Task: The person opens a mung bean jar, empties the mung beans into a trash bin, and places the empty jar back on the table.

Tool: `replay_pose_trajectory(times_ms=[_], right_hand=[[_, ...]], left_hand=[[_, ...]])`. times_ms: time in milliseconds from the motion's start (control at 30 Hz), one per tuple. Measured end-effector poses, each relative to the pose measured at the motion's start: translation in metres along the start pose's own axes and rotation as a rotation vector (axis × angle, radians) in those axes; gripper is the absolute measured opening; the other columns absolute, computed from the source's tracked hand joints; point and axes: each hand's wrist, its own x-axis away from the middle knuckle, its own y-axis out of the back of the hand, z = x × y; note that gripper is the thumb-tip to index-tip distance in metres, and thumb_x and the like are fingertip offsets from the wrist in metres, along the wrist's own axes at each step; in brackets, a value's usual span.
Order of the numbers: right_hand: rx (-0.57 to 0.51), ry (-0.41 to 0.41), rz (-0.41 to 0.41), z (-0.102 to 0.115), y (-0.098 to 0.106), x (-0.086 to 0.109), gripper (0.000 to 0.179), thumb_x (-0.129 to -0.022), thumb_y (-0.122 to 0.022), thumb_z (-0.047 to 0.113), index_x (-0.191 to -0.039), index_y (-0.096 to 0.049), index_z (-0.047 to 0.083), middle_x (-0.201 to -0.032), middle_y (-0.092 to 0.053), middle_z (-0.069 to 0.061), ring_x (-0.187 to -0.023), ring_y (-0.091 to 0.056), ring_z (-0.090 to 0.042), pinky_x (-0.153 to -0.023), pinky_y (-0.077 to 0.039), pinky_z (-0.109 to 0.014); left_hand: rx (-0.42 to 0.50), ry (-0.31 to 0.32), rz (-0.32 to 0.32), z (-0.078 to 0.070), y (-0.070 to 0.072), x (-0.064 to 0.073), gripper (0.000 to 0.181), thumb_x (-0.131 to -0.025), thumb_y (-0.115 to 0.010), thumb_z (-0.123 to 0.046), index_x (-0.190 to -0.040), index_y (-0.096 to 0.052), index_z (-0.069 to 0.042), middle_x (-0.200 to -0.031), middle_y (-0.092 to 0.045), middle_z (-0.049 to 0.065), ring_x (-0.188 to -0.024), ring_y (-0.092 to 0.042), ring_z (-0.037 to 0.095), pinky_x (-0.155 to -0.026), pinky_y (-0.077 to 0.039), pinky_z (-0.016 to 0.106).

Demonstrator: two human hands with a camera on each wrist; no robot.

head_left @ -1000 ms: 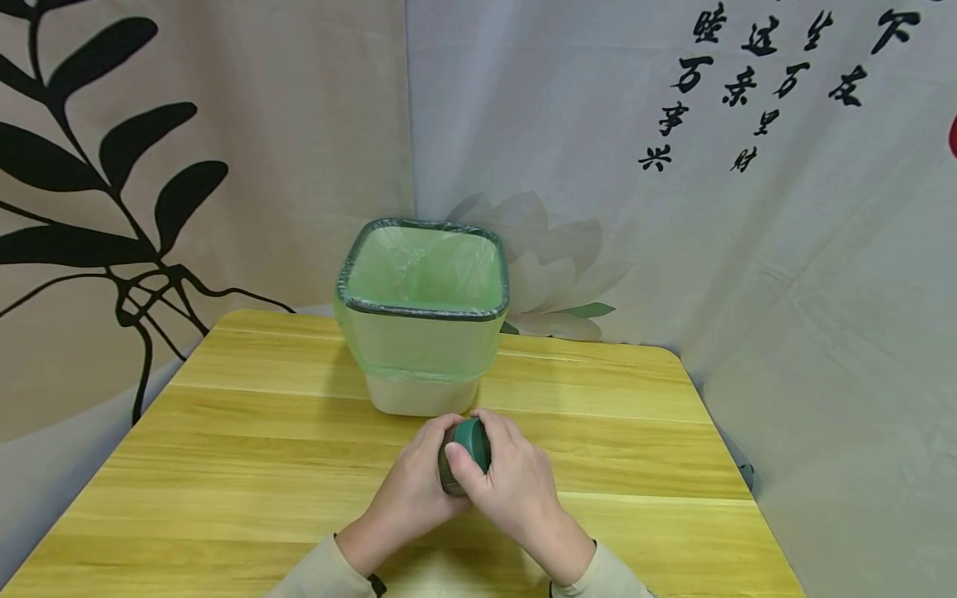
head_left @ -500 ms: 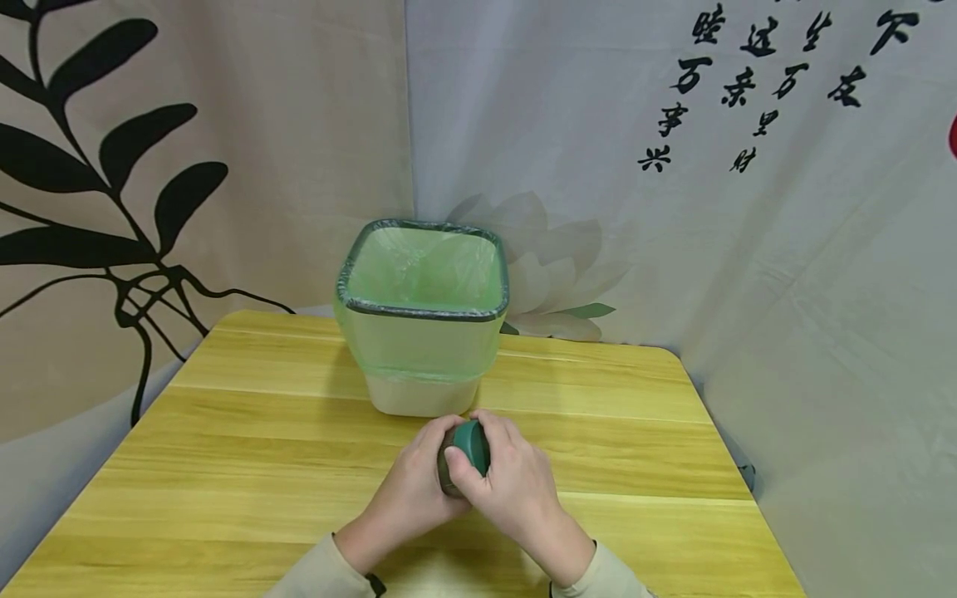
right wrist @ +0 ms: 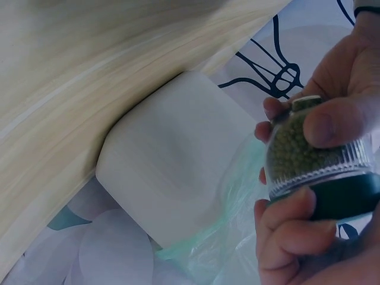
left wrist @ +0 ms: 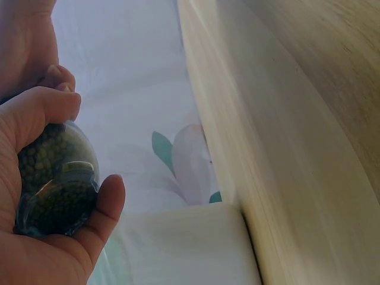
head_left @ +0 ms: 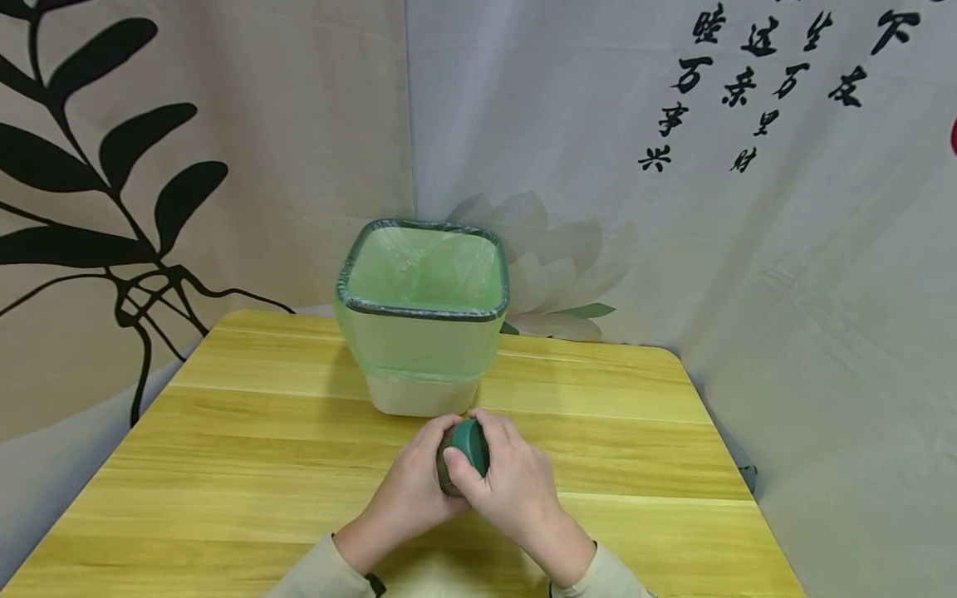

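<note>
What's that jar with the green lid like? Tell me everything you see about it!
The jar is rounded and see-through, like glass or clear plastic, with a ribbed band beside its dark green lid. Lots of small greenish grains, maybe beans, show inside. The lid is on. The jar is tipped sideways, lid toward the person's right, held above the table on the near side of the bin. The left hand holds its body; the right hand grips the lid.

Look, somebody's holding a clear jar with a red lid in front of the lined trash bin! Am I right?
Almost! The lid is green, not red; the head view shows it. The clear jar is indeed being held in front of the lined trash bin.
</note>
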Motion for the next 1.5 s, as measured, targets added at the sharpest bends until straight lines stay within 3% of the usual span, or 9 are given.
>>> replay_pose_trajectory(times_ms=[333,700,933,1500], right_hand=[[-0.057,-0.107,0.114,0.000,0.007,-0.003,0.063,-0.100,-0.063,0.059,-0.146,-0.061,0.016,-0.134,-0.072,-0.007,-0.102,-0.075,-0.023,-0.070,-0.059,-0.036],[-0.141,-0.185,0.199,-0.002,0.013,-0.007,0.070,-0.099,-0.065,0.063,-0.145,-0.061,0.011,-0.142,-0.069,-0.009,-0.117,-0.072,-0.026,-0.086,-0.062,-0.042],[-0.189,-0.191,0.221,-0.003,0.014,-0.007,0.068,-0.098,-0.067,0.061,-0.144,-0.062,0.011,-0.140,-0.069,-0.010,-0.117,-0.071,-0.025,-0.087,-0.061,-0.042],[-0.186,-0.193,0.230,-0.004,0.013,-0.005,0.068,-0.098,-0.067,0.060,-0.146,-0.060,0.012,-0.141,-0.068,-0.012,-0.115,-0.071,-0.027,-0.085,-0.061,-0.042]], left_hand=[[-0.039,0.024,-0.013,0.002,-0.001,0.000,0.087,-0.069,-0.098,-0.014,-0.143,-0.052,-0.006,-0.133,-0.065,0.008,-0.110,-0.068,0.021,-0.092,-0.062,0.042],[-0.043,0.038,-0.023,0.001,-0.003,0.000,0.087,-0.068,-0.096,-0.007,-0.143,-0.052,-0.005,-0.130,-0.065,0.009,-0.108,-0.068,0.022,-0.089,-0.062,0.040],[-0.032,0.037,-0.006,0.001,-0.002,0.000,0.087,-0.069,-0.096,-0.007,-0.143,-0.052,-0.005,-0.130,-0.065,0.009,-0.109,-0.068,0.022,-0.089,-0.062,0.041],[-0.023,0.044,0.013,0.002,-0.002,-0.002,0.088,-0.069,-0.097,-0.009,-0.144,-0.052,-0.005,-0.131,-0.065,0.009,-0.109,-0.068,0.022,-0.090,-0.062,0.041]])
